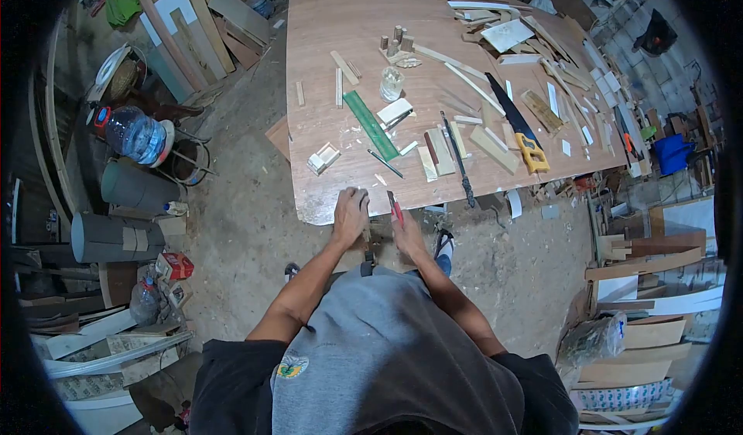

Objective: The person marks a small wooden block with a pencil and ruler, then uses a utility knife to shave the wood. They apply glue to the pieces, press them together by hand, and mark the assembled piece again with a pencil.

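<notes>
At the near edge of the wooden table [340, 195], my left hand [351, 217] is closed with its fingers curled; what it holds, if anything, is hidden. Just to its right, my right hand [409, 236] grips a red utility knife [398, 211], whose tip points away from me over the table edge. A small wooden frame-like piece [323, 159] lies beyond my left hand. Past the knife are a dark pencil [385, 164], a green ruler [371, 125] and a pale wooden block [395, 111].
A handsaw [532, 152] with a yellow handle and a long dark tool [458, 160] lie on the right. Behind stand a glass jar [392, 85] and small wood pieces. Scrap wood [511, 36] piles up far right. A water bottle [135, 135] rests on a stool at left.
</notes>
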